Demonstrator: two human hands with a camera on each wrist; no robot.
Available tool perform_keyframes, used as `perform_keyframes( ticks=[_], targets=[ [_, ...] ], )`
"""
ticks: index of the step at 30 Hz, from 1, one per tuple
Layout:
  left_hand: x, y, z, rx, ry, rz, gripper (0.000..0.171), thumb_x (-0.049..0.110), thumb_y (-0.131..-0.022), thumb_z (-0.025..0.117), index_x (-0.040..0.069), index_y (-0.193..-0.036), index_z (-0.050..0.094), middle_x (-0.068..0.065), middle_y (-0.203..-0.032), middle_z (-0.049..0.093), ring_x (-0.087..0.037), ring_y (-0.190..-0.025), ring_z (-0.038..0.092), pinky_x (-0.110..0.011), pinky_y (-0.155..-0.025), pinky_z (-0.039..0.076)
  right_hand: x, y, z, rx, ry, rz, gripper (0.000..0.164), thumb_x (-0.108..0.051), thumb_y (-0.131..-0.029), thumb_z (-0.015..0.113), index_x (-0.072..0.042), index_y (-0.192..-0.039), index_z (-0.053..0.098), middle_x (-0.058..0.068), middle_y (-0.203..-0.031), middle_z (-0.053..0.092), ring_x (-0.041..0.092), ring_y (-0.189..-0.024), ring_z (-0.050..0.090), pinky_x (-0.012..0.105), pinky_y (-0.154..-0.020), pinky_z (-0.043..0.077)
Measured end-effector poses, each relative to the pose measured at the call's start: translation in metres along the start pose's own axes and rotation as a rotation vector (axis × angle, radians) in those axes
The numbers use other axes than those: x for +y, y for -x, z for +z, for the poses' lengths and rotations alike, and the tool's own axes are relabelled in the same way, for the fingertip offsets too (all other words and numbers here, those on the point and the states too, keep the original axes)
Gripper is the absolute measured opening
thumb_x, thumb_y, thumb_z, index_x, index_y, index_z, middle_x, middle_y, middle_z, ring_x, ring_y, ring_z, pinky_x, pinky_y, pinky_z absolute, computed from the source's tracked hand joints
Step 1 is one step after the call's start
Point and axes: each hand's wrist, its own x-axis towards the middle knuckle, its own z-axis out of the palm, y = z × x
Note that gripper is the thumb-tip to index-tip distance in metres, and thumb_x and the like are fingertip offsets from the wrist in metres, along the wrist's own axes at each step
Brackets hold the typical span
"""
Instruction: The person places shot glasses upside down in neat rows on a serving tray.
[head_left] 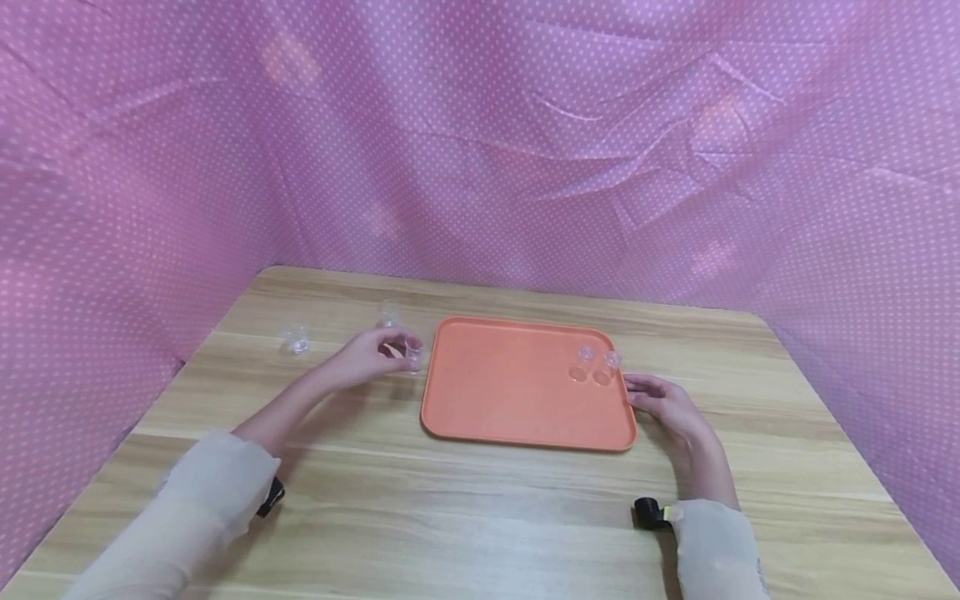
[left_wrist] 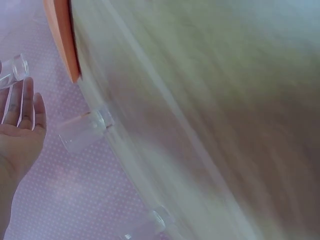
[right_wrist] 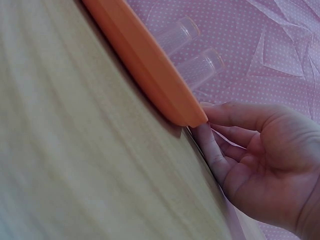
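Observation:
My left hand (head_left: 371, 358) pinches a small clear cup (head_left: 414, 357) between thumb and fingers, just off the left edge of the orange tray (head_left: 510, 392). In the left wrist view the held cup (left_wrist: 19, 69) is above the palm, partly cut off by the frame. My right hand (head_left: 675, 410) grips the tray's right edge. The right wrist view shows a finger and thumb (right_wrist: 240, 114) at the tray's corner (right_wrist: 185, 107). Two clear cups, a nearer one (head_left: 603, 377) and its neighbour (head_left: 578, 373), stand side by side on the tray's right part.
Two more clear cups stand on the wooden table (head_left: 480, 517) to the left: one (head_left: 389, 315) behind my left hand, another (head_left: 297, 340) farther left. A pink dotted cloth (head_left: 480, 167) hangs around the table's back and sides.

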Motion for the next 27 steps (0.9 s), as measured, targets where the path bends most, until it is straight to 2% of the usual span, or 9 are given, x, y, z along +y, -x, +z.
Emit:
perform_keyframes(
  ticks=[7,9,12,14,21,27],
  targets=[
    [0.004,-0.019,0.01,-0.017,0.01,0.086,0.039,0.025,-0.066,0.067,0.006,-0.098,0.057,0.002,-0.087,0.057,-0.013,-0.078,0.051,-0.026,-0.067,0.044,0.001,0.0,-0.001,0.001,-0.004,-0.007,0.045,-0.006,-0.079,0.052,0.006,-0.119,0.035,0.021,-0.113,0.042,0.017,-0.097,0.046,0.023,-0.079,0.039],
    [0.004,-0.024,0.013,-0.026,0.021,0.1,0.039,0.026,-0.066,0.067,0.006,-0.098,0.057,0.002,-0.086,0.057,-0.012,-0.078,0.051,-0.026,-0.067,0.044,0.001,0.0,-0.001,0.006,-0.003,-0.011,0.045,-0.006,-0.078,0.053,0.006,-0.118,0.036,0.02,-0.112,0.043,0.017,-0.097,0.047,0.022,-0.079,0.039],
    [0.006,-0.029,0.018,-0.043,0.044,0.085,0.038,0.025,-0.066,0.067,0.007,-0.097,0.057,0.003,-0.085,0.057,-0.012,-0.078,0.051,-0.027,-0.068,0.044,0.001,-0.001,0.0,0.002,0.001,-0.011,0.046,-0.006,-0.078,0.053,0.005,-0.119,0.036,0.02,-0.113,0.043,0.017,-0.097,0.047,0.022,-0.079,0.039],
    [0.011,-0.032,0.021,-0.056,0.051,0.075,0.036,0.024,-0.067,0.067,0.007,-0.097,0.057,0.002,-0.085,0.057,-0.013,-0.079,0.051,-0.027,-0.069,0.044,0.001,-0.001,0.0,0.004,-0.001,-0.006,0.046,-0.007,-0.078,0.054,0.005,-0.118,0.036,0.02,-0.113,0.043,0.017,-0.097,0.047,0.022,-0.079,0.039],
    [0.044,-0.031,0.027,-0.076,0.057,0.076,0.03,0.013,-0.07,0.064,0.002,-0.097,0.055,-0.007,-0.087,0.057,-0.02,-0.081,0.051,-0.028,-0.071,0.043,0.001,0.0,0.0,0.003,0.009,-0.015,0.046,-0.009,-0.078,0.054,0.004,-0.118,0.037,0.02,-0.115,0.041,0.019,-0.098,0.046,0.022,-0.079,0.038],
    [0.049,-0.039,0.034,-0.091,0.057,0.116,0.031,0.01,-0.07,0.064,0.0,-0.097,0.055,-0.008,-0.086,0.057,-0.021,-0.08,0.051,-0.027,-0.07,0.043,0.002,0.0,0.0,0.03,0.025,-0.014,0.044,-0.01,-0.078,0.055,0.003,-0.117,0.04,0.018,-0.113,0.044,0.017,-0.099,0.046,0.02,-0.078,0.039]
  ],
)
